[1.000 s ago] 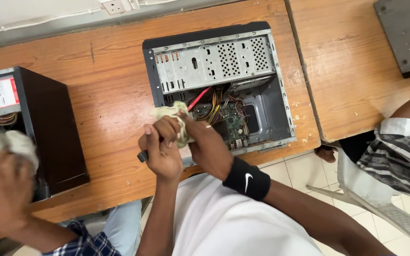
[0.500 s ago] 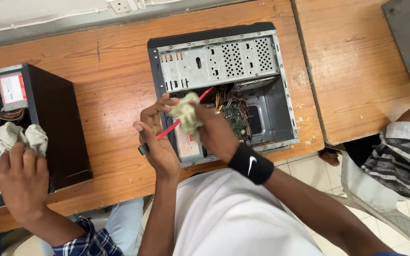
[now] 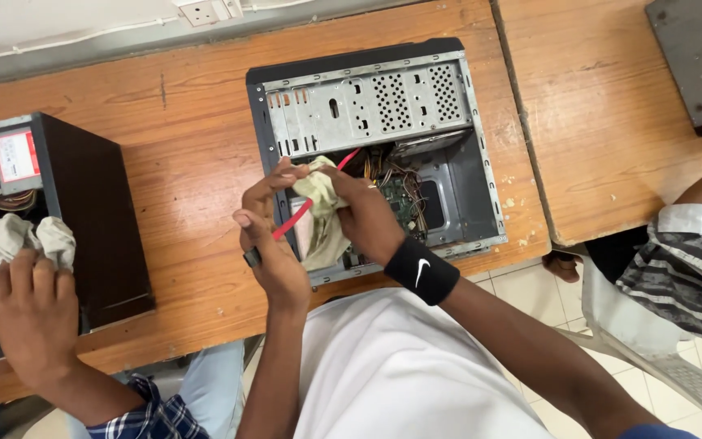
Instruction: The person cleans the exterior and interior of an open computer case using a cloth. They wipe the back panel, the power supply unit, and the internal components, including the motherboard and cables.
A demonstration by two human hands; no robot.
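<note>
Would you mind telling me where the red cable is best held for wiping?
Grip the red cable near its lower black end, from the left, as the left hand does. It runs slantwise and taut out of the computer case, leaving its middle free for the cloth.

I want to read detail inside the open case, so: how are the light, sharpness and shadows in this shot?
Head view: even, soft light, no glare on the wooden table; the open computer case is sharp at its metal plate, dim deeper inside; the left hand and right hand with the cloth look crisp, barely blurred.
</note>
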